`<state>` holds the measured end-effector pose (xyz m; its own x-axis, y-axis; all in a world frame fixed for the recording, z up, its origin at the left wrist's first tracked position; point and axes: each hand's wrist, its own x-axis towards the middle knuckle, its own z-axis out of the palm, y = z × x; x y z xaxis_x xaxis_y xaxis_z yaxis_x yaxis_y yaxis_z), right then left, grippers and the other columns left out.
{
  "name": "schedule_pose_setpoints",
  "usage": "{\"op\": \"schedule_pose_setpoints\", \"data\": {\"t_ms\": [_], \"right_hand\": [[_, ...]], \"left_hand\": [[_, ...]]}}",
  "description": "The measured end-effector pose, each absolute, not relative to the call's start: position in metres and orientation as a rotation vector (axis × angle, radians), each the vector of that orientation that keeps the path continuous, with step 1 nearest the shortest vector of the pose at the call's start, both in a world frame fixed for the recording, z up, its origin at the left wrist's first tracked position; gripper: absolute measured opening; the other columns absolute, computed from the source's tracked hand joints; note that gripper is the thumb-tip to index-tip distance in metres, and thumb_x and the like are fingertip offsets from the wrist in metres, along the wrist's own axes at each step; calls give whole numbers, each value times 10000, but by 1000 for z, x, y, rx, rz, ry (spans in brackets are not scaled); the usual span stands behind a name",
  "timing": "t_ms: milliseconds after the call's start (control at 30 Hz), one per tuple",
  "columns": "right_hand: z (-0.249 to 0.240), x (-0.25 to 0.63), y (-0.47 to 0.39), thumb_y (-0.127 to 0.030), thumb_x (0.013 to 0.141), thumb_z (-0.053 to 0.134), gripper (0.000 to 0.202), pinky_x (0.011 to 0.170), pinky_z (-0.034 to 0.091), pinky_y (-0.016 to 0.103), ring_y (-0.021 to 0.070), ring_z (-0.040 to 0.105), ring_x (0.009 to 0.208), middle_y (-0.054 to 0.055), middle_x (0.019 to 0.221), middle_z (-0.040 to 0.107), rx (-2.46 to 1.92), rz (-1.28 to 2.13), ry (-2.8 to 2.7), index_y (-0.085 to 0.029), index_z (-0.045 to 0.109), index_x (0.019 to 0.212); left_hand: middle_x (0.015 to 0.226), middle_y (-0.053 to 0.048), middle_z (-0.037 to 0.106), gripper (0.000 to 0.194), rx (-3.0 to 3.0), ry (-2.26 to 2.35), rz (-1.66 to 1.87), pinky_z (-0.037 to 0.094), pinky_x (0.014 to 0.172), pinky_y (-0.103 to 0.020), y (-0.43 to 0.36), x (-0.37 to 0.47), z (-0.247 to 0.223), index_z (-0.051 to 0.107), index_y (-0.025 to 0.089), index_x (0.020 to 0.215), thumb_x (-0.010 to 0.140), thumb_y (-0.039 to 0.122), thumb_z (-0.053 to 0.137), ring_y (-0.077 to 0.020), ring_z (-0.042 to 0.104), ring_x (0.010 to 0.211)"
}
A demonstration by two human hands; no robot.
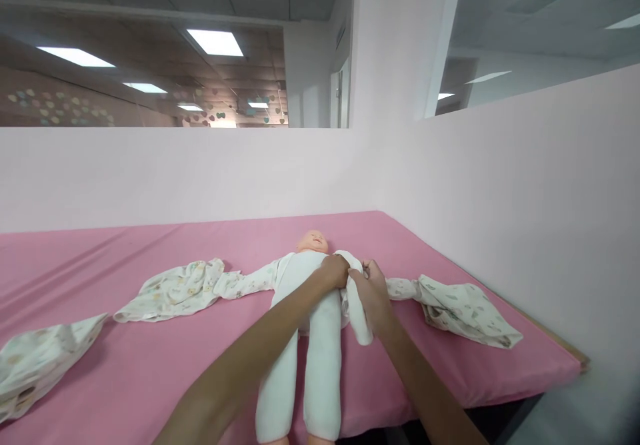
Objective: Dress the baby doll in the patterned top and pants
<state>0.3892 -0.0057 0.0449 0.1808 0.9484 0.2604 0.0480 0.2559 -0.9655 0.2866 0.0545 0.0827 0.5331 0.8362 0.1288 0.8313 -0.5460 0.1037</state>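
A baby doll (313, 240) lies on its back with its head toward the wall. White clothing (324, 365) covers its trunk and legs, with the feet cut off at the bottom of the view. My left hand (335, 272) is closed at the doll's shoulder, fingers curled on the top of a loose white sleeve (359, 322). From the other side, my right hand (371, 288) pinches the same sleeve, whose end hangs down over the sheet. A patterned sleeve (257, 280) reaches out from the doll's side at left. My hands partly hide the arm at right.
The doll rests on a pink sheet (200, 358) over a table or bed. Patterned white cloths lie at left (175, 292), far left (45, 365) and right (465, 312). White walls (200, 172) with windows border the back and right. The front edge drops off at lower right.
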Motion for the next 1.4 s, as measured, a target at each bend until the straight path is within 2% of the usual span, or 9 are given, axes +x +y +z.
{"op": "schedule_pose_setpoints", "data": {"t_ms": [100,200,333,533,667,867,1033,1233,1400], "right_hand": [[43,395,-23,-364,734,607,334,731,484,301,193,610,865,42,1036,634,-1224,921,-1262,-224,560,1034],[43,407,-36,-385,720,639,389,806,471,340,219,619,927,61,1027,654,-1343,945,-1356,-202,580,1057],[40,411,-49,-361,721,648,310,804,474,351,243,637,939,62,952,687,-1334,1094,-1432,-193,633,982],[31,398,-46,-326,748,601,175,678,479,329,232,639,797,38,832,690,-1177,1192,-1408,-217,644,878],[44,386,-40,-358,776,564,224,668,476,300,202,623,781,16,834,666,-1130,1109,-1401,-206,613,933],[74,357,-50,-297,790,548,278,606,452,262,160,581,738,14,892,630,-1076,1007,-1650,-228,630,1047],[73,356,-70,-303,824,539,359,592,436,260,145,553,670,-15,771,610,-970,1072,-1963,-263,603,1175],[72,368,-24,-460,771,590,350,573,413,277,156,560,640,12,812,620,-1302,796,-1522,-199,612,1003],[60,358,36,-377,689,607,214,515,304,260,138,458,535,-27,565,507,-1421,683,-1446,-197,517,616]], "left_hand": [[1067,-117,674,216,2771,1455,357,468,864,-347,33,245,84,651,158,953,851,267,494,-259,621,991],[1195,-128,610,323,2593,1691,722,422,921,-384,15,193,75,588,164,1060,910,382,403,-275,561,1086],[956,-98,640,353,2037,1908,850,429,734,-339,-1,146,57,554,166,914,890,482,397,-246,592,860],[712,-26,585,493,1313,1549,923,418,609,-291,-8,135,39,526,168,803,738,656,565,-169,535,640],[606,30,500,463,1213,1458,1076,409,588,-277,-10,128,42,483,181,722,657,597,673,-131,479,566],[725,-5,556,328,1336,1435,1165,408,619,-245,-15,147,82,520,150,783,803,475,563,-126,511,664],[810,-18,599,371,1316,1488,1097,423,562,-226,-32,169,107,504,151,1111,813,357,587,-124,549,653],[763,26,568,538,1587,1312,844,401,481,-228,-49,167,107,402,207,1318,830,366,565,-89,497,482],[1009,-91,651,469,1953,1867,769,442,668,-272,-8,168,99,525,165,1156,817,487,552,-218,641,867]]}}
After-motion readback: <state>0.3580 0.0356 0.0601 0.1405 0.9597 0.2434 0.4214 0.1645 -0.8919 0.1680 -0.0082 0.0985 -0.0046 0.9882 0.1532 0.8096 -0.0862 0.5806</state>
